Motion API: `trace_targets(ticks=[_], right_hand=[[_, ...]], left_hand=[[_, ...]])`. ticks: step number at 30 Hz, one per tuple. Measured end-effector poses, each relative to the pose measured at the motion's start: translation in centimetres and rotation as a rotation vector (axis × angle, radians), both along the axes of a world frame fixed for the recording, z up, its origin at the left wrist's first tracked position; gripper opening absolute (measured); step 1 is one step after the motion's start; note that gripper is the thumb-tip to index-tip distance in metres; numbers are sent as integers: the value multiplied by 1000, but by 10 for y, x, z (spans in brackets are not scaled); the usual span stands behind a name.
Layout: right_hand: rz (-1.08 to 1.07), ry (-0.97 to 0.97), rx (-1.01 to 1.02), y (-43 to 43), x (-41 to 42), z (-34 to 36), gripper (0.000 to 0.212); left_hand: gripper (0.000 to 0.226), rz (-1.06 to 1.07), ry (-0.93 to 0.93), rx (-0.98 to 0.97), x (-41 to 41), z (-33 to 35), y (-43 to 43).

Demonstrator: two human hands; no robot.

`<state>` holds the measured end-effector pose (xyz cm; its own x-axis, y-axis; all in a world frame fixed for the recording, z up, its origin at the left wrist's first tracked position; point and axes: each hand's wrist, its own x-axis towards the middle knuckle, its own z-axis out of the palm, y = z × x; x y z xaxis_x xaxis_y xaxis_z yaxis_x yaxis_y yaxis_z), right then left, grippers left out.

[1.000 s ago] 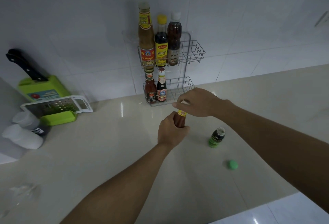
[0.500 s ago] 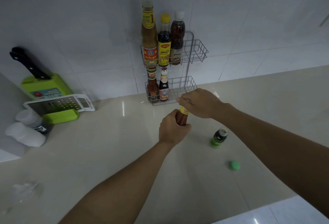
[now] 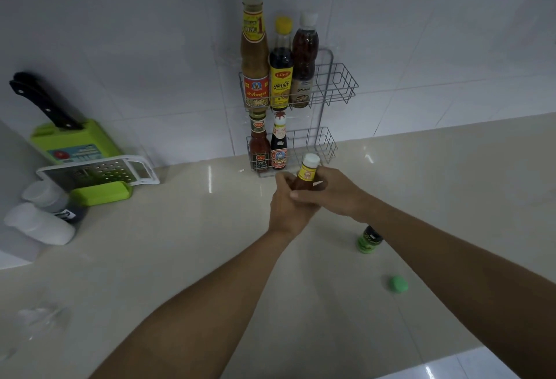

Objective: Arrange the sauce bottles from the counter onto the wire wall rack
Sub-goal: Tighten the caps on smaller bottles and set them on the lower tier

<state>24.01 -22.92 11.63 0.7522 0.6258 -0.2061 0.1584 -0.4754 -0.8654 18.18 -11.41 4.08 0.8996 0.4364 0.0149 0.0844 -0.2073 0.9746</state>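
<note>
A home kitchen: a glossy beige counter (image 3: 150, 258) meets a white tiled wall (image 3: 120, 32), where a wire rack (image 3: 337, 85) holds sauce bottles (image 3: 281, 77); a knife (image 3: 45, 101) in a green block (image 3: 78, 140) and a grater (image 3: 99, 172) stand nearby.

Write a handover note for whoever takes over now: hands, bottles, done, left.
Left grip: holds the white-capped bottle low on its body.
Right grip: holds the same bottle near its neck.
Wire rack: three bottles on the upper shelf, two on the lower shelf, all toward the left.
Counter: small green-based bottle, partly behind the right forearm; loose green cap nearby.
Done: five bottles racked.
Left: rack the held bottle, then probably the small one.
</note>
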Motion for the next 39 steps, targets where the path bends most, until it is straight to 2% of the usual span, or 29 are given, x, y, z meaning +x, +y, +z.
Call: trace_targets(ticks=[4,7,9,16,21,25,30,39], right_hand=[[-96,-95,53,6,10,-8,40],[-143,-221,24,6,26,-9,34],[-218,-323,31,9,41,-8,35],[-218,-494,175,31,91,-9,41],[-182,-467,104,53,120,-24,33],[-173,-468,-36,69,142,-36,24],[-162,-343,-171,84,163,-49,32],[-124,-290,-251,88,164,-58,34]], left_hand=[[80,-73,-31,-34,15,-2,9],[94,-111,34,-39,24,-2,20],[99,-54,95,-22,28,-6,32],[97,64,246,42,52,-21,74],[96,124,284,73,66,-24,98],[110,129,387,12,79,-28,111],[81,58,379,-129,90,-29,112],[78,33,428,-106,89,-36,112]])
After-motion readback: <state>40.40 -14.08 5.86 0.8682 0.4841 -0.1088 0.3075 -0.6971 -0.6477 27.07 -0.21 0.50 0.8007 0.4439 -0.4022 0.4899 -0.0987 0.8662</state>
